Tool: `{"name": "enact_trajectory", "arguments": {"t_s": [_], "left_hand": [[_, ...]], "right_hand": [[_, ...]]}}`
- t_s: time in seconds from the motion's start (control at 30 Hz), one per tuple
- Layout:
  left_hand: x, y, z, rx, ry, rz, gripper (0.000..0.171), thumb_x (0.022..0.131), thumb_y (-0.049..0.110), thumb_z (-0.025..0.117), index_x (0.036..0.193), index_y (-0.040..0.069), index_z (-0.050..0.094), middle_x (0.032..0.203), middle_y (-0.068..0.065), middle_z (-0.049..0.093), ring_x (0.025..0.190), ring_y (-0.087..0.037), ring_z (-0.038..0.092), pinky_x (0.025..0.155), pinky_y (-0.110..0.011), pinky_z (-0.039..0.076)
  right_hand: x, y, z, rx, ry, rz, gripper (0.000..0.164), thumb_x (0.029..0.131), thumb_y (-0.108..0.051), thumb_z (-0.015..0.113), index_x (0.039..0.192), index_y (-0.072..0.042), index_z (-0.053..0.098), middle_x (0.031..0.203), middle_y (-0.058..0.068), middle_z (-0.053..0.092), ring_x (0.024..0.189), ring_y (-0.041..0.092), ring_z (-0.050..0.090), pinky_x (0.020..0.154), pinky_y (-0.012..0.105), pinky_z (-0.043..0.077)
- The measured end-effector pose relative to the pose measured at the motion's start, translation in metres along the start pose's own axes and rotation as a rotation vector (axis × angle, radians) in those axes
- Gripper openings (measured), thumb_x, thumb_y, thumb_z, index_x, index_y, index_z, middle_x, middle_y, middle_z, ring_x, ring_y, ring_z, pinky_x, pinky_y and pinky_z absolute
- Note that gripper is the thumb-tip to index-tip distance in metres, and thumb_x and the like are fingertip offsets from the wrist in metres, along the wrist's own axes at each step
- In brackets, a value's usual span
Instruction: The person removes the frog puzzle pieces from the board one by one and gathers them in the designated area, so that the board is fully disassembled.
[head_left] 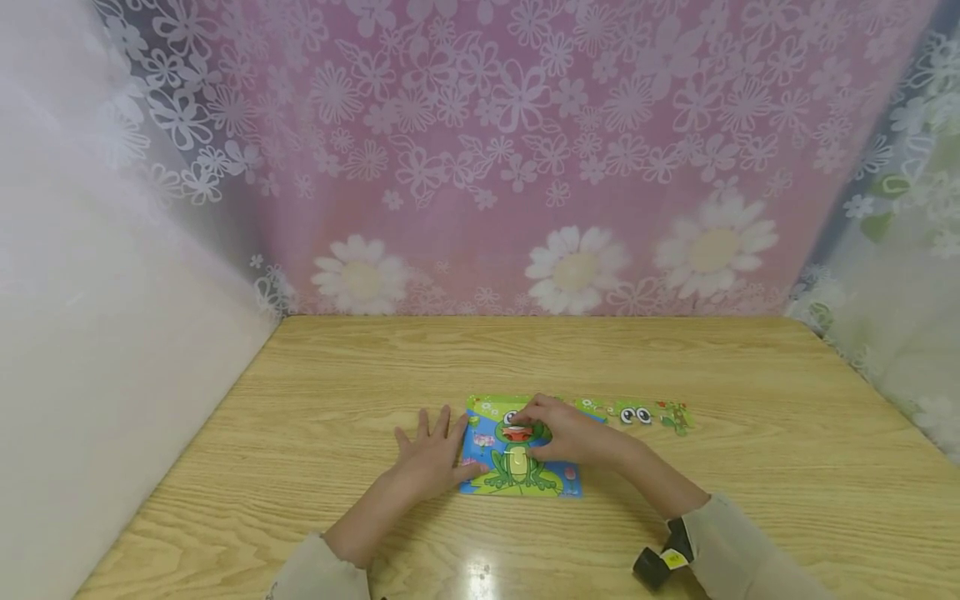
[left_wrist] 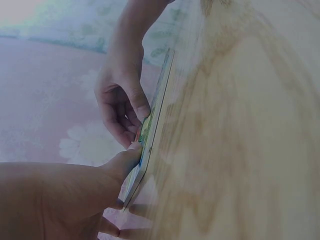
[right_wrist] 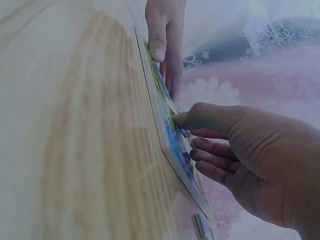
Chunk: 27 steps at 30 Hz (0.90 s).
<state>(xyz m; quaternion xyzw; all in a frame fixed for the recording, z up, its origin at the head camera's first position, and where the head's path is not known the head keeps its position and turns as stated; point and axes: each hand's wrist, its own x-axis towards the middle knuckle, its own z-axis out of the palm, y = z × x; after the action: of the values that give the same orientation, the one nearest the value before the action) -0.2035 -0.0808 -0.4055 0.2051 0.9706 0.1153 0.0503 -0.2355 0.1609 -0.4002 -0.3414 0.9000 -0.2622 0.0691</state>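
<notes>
Best to steady board (head_left: 489, 423), flat on table (head_left: 360, 358), with left hand (head_left: 431, 462) spread at its left edge, and to work lightly, straight down, with right hand (head_left: 562, 429) bent over frog (head_left: 517, 467); cannot tell whether pinching anything or just touching.

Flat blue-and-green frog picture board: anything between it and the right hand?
Nothing visible: the right hand touches the board; the left hand rests at its left edge, not between.

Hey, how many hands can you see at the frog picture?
2: the left hand, fingers spread, at the left edge of the frog picture, and the right hand over its right side.
</notes>
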Motion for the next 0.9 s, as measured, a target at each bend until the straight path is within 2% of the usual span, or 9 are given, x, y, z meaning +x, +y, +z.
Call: {"name": "enact_trajectory", "arguments": {"t_s": [0.27, 0.53, 0.77, 0.9], "left_hand": [[0.0, -0.001, 0.0, -0.003, 0.006, 0.006, 0.083, 0.084, 0.061, 0.051, 0.143, 0.006, 0.032, 0.144, -0.025, 0.024, 0.128, -0.053, 0.013, 0.087, -0.074, 0.013], [0.0, 0.0, 0.0, -0.028, 0.003, 0.011, 0.082, 0.084, 0.06, 0.051, 0.143, 0.006, 0.031, 0.144, -0.025, 0.023, 0.128, -0.053, 0.011, 0.087, -0.074, 0.011], [0.0, 0.0, 0.001, -0.022, 0.003, 0.003, 0.082, 0.084, 0.061, 0.051, 0.144, 0.007, 0.03, 0.145, -0.024, 0.023, 0.128, -0.052, 0.011, 0.087, -0.074, 0.011], [0.001, -0.001, 0.002, -0.02, 0.006, 0.004, 0.083, 0.084, 0.061, 0.051, 0.144, 0.008, 0.03, 0.145, -0.024, 0.022, 0.128, -0.052, 0.011, 0.087, -0.075, 0.011]], "right_hand": [[0.0, 0.0, 0.0, 0.001, 0.015, -0.009, 0.041, 0.081, -0.02, 0.07, 0.119, -0.009, 0.061, 0.104, -0.004, 0.05, 0.089, 0.014, 0.051, 0.075, 0.031, 0.045], [-0.002, 0.002, -0.003, 0.016, 0.016, -0.061, 0.04, 0.082, -0.017, 0.068, 0.121, -0.006, 0.06, 0.106, 0.0, 0.051, 0.09, 0.017, 0.052, 0.075, 0.032, 0.047], [-0.01, -0.001, -0.01, 0.026, 0.023, -0.068, 0.04, 0.083, -0.013, 0.066, 0.122, -0.007, 0.059, 0.111, -0.001, 0.05, 0.096, 0.017, 0.052, 0.078, 0.033, 0.046], [-0.017, 0.001, -0.013, -0.004, 0.057, -0.065, 0.04, 0.081, -0.012, 0.067, 0.12, -0.007, 0.06, 0.113, -0.001, 0.05, 0.093, 0.016, 0.052, 0.074, 0.03, 0.047]]}}
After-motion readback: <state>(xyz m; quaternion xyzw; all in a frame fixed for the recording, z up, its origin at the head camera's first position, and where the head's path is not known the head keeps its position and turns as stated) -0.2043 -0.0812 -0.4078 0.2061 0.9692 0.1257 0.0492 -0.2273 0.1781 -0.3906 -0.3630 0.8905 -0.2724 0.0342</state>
